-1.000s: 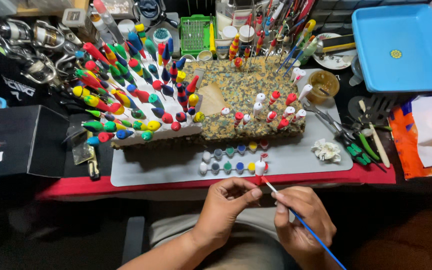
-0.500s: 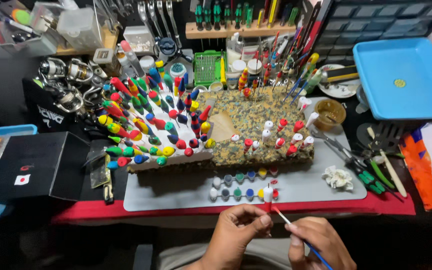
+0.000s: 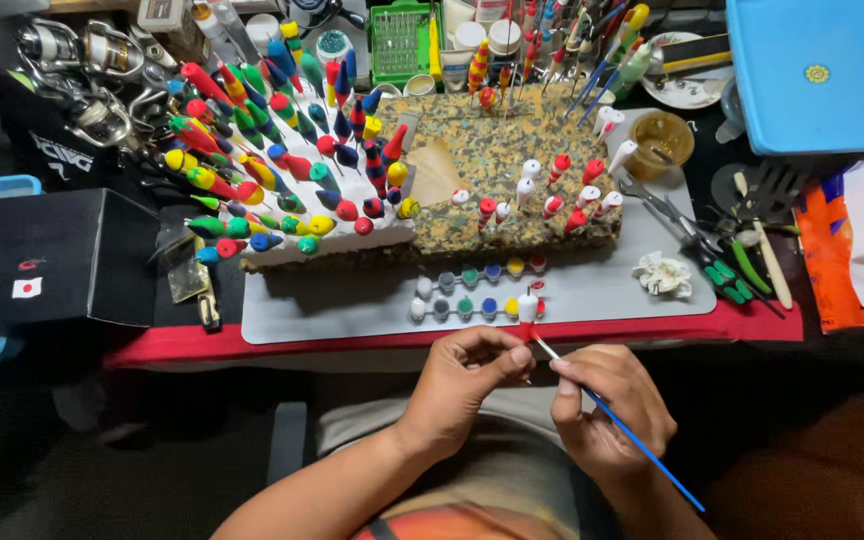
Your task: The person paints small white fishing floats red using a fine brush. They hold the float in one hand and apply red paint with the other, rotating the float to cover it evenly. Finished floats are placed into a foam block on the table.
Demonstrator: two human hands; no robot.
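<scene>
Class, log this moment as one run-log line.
left hand: holds small white float with red base | right hand: holds thin blue-handled paintbrush, tip at base | behind: paint-pot strip

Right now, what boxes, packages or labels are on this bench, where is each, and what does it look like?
Black box: left edge, rectangular, small white label with a red dot.
Black package: behind the box, white lettering.
Orange packet: far right, under white paper.
Blue lid: top right, round yellow sticker.
</scene>
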